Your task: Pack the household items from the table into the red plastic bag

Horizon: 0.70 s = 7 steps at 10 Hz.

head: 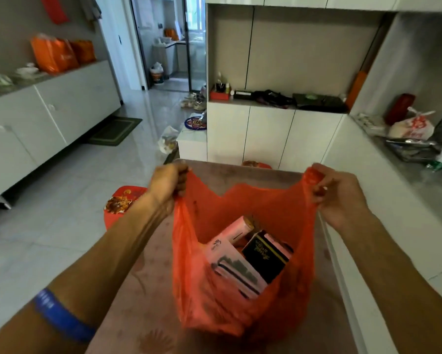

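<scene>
The red plastic bag [240,297] hangs open above the brown patterned table [143,297]. My left hand [167,185] grips the bag's left handle and my right hand [339,195] grips the right handle, pulling the mouth wide. Inside the bag lie a pink-and-white package [230,254], a pink roll [240,227] behind it and a black box with gold lettering [265,254]. The bottom of the bag hides whatever sits below these items.
A red stool [120,205] stands left of the table on the tiled floor. White cabinets [268,131] with a cluttered shelf rise beyond the table's far edge. A white counter [383,226] with bags runs along the right side.
</scene>
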### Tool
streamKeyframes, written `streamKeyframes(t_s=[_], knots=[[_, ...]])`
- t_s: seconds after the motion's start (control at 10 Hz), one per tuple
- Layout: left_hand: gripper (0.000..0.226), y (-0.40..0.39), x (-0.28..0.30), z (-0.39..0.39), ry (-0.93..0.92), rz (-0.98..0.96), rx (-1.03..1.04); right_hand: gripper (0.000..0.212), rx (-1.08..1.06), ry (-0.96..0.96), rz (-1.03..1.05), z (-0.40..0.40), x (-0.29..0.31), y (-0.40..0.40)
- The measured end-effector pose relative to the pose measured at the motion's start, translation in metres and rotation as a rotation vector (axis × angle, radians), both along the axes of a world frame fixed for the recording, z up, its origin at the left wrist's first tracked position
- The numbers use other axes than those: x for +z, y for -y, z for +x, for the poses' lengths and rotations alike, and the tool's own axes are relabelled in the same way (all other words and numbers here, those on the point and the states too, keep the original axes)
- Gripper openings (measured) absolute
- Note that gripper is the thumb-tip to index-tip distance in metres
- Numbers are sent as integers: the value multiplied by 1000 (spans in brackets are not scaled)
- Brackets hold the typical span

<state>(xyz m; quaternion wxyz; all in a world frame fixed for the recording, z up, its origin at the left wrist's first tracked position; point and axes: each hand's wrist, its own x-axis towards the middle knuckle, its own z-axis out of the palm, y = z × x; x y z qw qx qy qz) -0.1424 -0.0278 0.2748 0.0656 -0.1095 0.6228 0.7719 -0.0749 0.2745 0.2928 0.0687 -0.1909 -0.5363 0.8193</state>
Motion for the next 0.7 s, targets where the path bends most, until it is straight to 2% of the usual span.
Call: streamKeyframes(t_s=[0.1,0.2,0.3,0.4,0.6,0.7], knots=[[27,10,20,-38,-74,1,-4,60,-82,-20,62,-17,34,-17],[26,18,17,-51,-35,-162,-133,41,-30,6,282,-30,30,-7],[22,15,1,-51,5,-318,-221,23,38,167,466,-40,9,4],[18,13,-22,-50,-5,-375,-256,30,-7,323,600,-46,-22,2],[12,15,-21,-45,-45,-366,-257,38,-71,276,602,-41,-26,-9],[25,18,-26,-33,-41,-465,-276,38,43,279,738,-33,-30,-4]])
